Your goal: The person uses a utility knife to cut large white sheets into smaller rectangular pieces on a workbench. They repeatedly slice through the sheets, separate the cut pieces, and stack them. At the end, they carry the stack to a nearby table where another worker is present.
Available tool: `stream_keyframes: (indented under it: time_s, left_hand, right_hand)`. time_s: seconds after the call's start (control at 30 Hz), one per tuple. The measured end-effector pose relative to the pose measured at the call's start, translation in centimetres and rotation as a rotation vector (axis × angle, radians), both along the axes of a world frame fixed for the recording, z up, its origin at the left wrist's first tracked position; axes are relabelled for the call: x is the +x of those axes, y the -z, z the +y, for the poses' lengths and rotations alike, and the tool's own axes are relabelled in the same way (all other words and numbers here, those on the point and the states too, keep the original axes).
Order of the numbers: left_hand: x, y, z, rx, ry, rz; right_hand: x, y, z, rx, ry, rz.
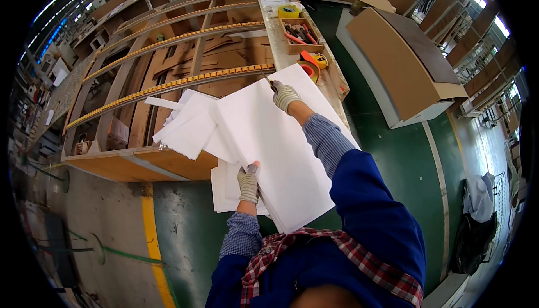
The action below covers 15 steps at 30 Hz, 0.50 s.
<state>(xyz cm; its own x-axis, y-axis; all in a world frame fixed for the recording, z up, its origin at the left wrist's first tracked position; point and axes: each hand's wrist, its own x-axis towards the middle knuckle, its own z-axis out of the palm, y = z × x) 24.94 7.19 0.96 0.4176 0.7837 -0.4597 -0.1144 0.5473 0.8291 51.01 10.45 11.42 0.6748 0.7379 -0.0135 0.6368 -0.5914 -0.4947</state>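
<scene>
A stack of large white sheets [281, 145] lies before me, tilted across the bench corner and reaching toward my body. My left hand [247, 183], in a striped fingerless work glove, pinches the left edge of the stack. At the far end of the sheets is my right hand [286, 97], gloved alike and closed round a small dark tool [272, 84]. Its thin tip points away from me over the top sheet; its exact kind is mostly hidden by my fingers. Loose white pieces [188, 127] with ragged edges lie left of the stack, and more white sheets [220, 190] show beneath it.
Roller rails [185, 79] with yellow wheels cross the wooden frame at left, cardboard below them. Along the bench top [332, 78] stand a wooden toolbox [300, 34], orange tape rolls [309, 66] and a yellow container [288, 11]. A large brown panelled piece [393, 61] stands right, across the green floor.
</scene>
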Motion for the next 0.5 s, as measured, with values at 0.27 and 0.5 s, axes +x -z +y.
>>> stream_keyframes:
  time_s: [0.27, 0.5]
  left_hand:
    - [0.1, -0.5, -0.3, -0.027, -0.030, 0.003]
    - [0.3, -2.0, -0.4, -0.042, -0.028, 0.004]
  right_hand:
    - [1.6, 2.6, 1.4, -0.157, -0.042, 0.000]
    - [-4.4, 0.1, -8.8, -0.149, -0.072, 0.012]
